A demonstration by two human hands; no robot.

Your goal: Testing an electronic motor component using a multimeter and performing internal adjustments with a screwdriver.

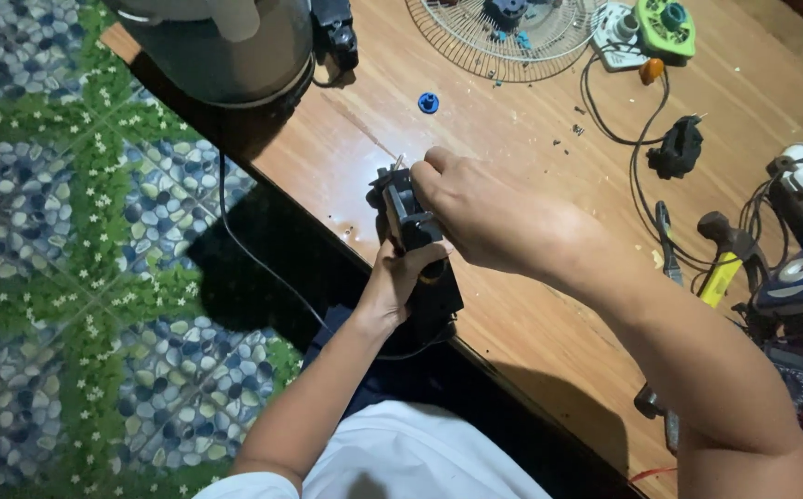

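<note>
Head view: both hands (475,217) grip a black motor (410,226) over the table edge (327,226).

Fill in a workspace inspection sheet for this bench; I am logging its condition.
Surface: wooden table, small screws scattered.
Job's things: black motor-like part held over the table edge.
Clutter: fan guard, blue cap, pliers, metal pot.
Grippers: left hand grips the part from below; right hand pinches its top.
Cables: black cord with plug.
Surroundings: pebble-patterned floor.

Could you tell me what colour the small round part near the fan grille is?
Blue; head view.
</note>
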